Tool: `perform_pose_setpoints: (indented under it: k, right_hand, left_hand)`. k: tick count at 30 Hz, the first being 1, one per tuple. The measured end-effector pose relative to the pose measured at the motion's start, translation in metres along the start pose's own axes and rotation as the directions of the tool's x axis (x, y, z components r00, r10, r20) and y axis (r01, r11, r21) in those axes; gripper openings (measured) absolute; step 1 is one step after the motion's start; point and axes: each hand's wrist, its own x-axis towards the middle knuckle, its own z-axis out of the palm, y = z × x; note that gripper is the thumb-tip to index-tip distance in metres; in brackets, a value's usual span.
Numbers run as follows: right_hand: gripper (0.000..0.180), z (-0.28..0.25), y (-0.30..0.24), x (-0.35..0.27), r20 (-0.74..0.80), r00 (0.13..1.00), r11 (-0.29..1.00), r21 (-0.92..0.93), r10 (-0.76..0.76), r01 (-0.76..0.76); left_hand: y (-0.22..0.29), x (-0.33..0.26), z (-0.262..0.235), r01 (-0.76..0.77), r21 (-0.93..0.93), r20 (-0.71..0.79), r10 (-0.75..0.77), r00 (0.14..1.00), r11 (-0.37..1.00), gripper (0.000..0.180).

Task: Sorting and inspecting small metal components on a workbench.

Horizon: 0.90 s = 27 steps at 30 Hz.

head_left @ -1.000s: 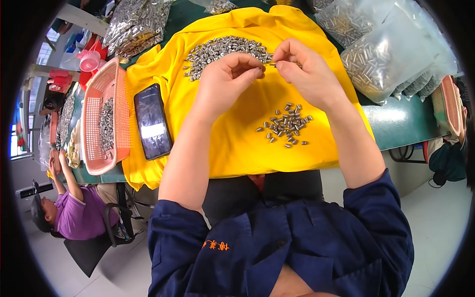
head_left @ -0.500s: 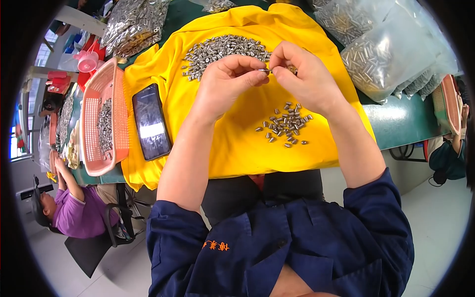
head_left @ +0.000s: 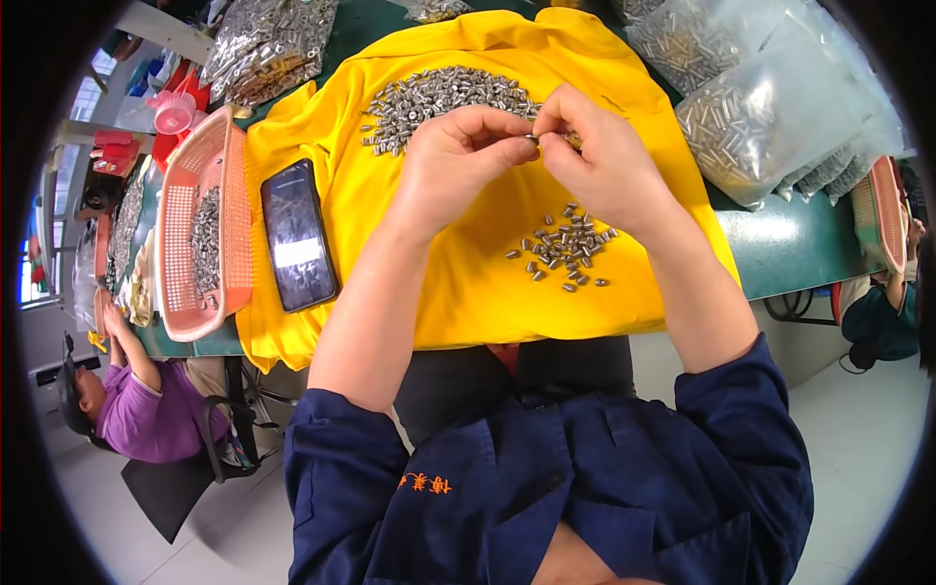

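Observation:
My left hand (head_left: 463, 156) and my right hand (head_left: 604, 161) meet fingertip to fingertip above the yellow cloth (head_left: 390, 253). Both are closed in a pinch around one small metal part (head_left: 532, 138), mostly hidden by the fingers. Some brass-coloured bits (head_left: 573, 142) show under my right hand's curled fingers; I cannot make out what they are. Beyond my left hand lies a large pile of small silver metal cylinders (head_left: 439, 93). A smaller, looser group of similar cylinders (head_left: 565, 249) lies nearer to me, below my hands.
A phone (head_left: 297, 234) lies at the cloth's left, beside a pink basket (head_left: 239, 244) holding metal parts. Clear bags of metal parts (head_left: 726, 122) stand at the right, and another bag (head_left: 268, 49) at the back left. A person in purple (head_left: 161, 414) sits at the left.
The fingertips of both hands have come closer together, so less of the small metal part shows. The piles look the same; the whole view has shifted slightly.

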Motion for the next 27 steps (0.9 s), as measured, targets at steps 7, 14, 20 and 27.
perform_pose_setpoints:
  k: [7,14,20,27]
  right_hand:
    - [0.007,0.001,-0.001,-0.001,-0.03,0.999,1.0,-0.01,-0.011,0.011]
    - [0.007,0.002,-0.009,-0.002,-0.068,0.998,0.999,0.035,0.011,-0.009]
    - [0.008,-0.002,-0.005,0.001,-0.024,1.0,0.999,0.054,0.005,-0.004]
    - [0.009,-0.002,-0.004,0.0,-0.029,1.0,0.994,0.106,-0.007,0.01]
  left_hand:
    - [0.002,0.0,-0.001,0.002,0.08,-0.028,0.001,1.0,0.997,0.011]
    - [0.006,-0.002,-0.001,0.012,0.023,-0.007,-0.012,1.0,1.0,0.011]
    - [0.01,-0.005,0.003,0.016,0.06,-0.03,-0.015,0.999,0.998,0.013]
    - [0.007,-0.006,0.0,0.008,-0.031,0.011,-0.007,1.0,0.999,0.013]
